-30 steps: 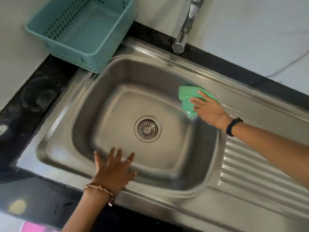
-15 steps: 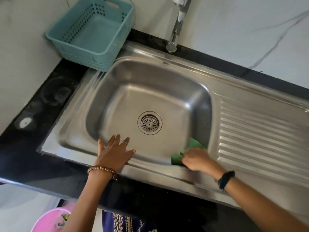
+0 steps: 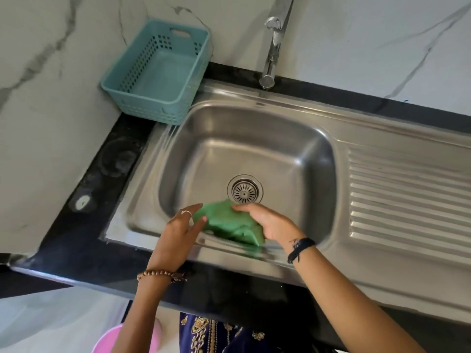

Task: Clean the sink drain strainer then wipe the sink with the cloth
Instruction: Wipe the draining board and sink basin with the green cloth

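The steel sink (image 3: 254, 128) has its round drain strainer (image 3: 245, 191) seated in the basin floor. A crumpled green cloth (image 3: 226, 222) lies over the basin's near rim, just in front of the strainer. My right hand (image 3: 267, 221) grips the cloth's right side, fingers curled over it. My left hand (image 3: 182, 230) is at the cloth's left edge with fingers spread, its fingertips touching the fabric. Part of the cloth is hidden under my right hand.
A teal plastic basket (image 3: 158, 72) stands on the black counter at the back left. The tap (image 3: 271, 47) reaches over the sink's back rim. A ribbed drainboard (image 3: 407, 194) lies to the right. A pink bucket (image 3: 127, 337) sits on the floor below.
My right hand has carried the cloth from the basin's right side along the near rim to the front middle. My left hand has lifted off the rim and come to the cloth.
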The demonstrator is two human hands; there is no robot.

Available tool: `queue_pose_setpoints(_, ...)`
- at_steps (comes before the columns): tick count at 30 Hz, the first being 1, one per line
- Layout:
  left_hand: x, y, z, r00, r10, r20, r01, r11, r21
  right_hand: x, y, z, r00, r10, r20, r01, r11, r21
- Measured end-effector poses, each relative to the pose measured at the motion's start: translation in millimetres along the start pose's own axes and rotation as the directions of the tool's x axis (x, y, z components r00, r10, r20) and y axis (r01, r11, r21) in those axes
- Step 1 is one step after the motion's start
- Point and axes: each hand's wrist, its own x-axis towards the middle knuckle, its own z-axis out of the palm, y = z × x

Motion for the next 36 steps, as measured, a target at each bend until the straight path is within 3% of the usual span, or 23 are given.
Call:
queue_pose_setpoints(3,0,-5,-9,0.992,-0.083,-0.094,0.061,0.973,-0.222,-5,-10,-6,0.988,-0.107,0.107,0.054,0.910,0.411)
queue_pose_setpoints(5,8,-4,-10,0.980,-0.188,-0.061,0.145,0.892,-0.429,-12,-12,-9,0.962,-0.234,0.139,0.107,0.795,0.598)
queue_pose_setpoints(8,30,8,-10,0.959,-0.242,0.149,0.271,0.615,-0.741,-28,-19,-5,0.905,-0.398,0.153,0.163,0.655,0.738)
queue_pose_setpoints(12,61,23,-17,0.948,-0.032,0.316,0.309,0.331,-0.892,-42,-19,-3,0.883,-0.466,0.046,0.274,0.595,0.756)
queue_pose_setpoints(14,73,29,-24,0.942,-0.033,0.335,0.322,0.371,-0.871,-48,-15,-6,0.874,-0.481,-0.061,0.395,0.634,0.664)
queue_pose_setpoints(18,96,33,-35,0.959,-0.124,0.255,0.275,0.626,-0.730,-47,-12,-20,0.879,-0.454,-0.146,0.450,0.690,0.567)
queue_pose_setpoints(21,103,30,-42,0.968,-0.090,0.236,0.231,0.692,-0.684,-43,-17,-31,0.911,-0.401,-0.101,0.369,0.678,0.636)
queue_pose_setpoints(25,105,23,-50,0.961,-0.059,0.272,0.236,0.691,-0.683,-47,-16,-39,0.883,-0.470,0.005,0.361,0.685,0.633)
queue_pose_setpoints(30,104,27,-44,0.908,-0.150,0.390,0.386,0.657,-0.647,-54,-21,-46,0.861,-0.506,-0.048,0.492,0.807,0.326)
queue_pose_setpoints(33,107,40,-50,0.982,0.014,0.190,0.121,0.724,-0.679,-67,-30,-55,0.817,-0.568,-0.104,0.573,0.776,0.265)
queue_pose_setpoints(36,102,60,-64,0.961,0.277,-0.015,-0.196,0.639,-0.744,-88,-44,-67,0.704,-0.693,-0.155,0.705,0.653,0.279)
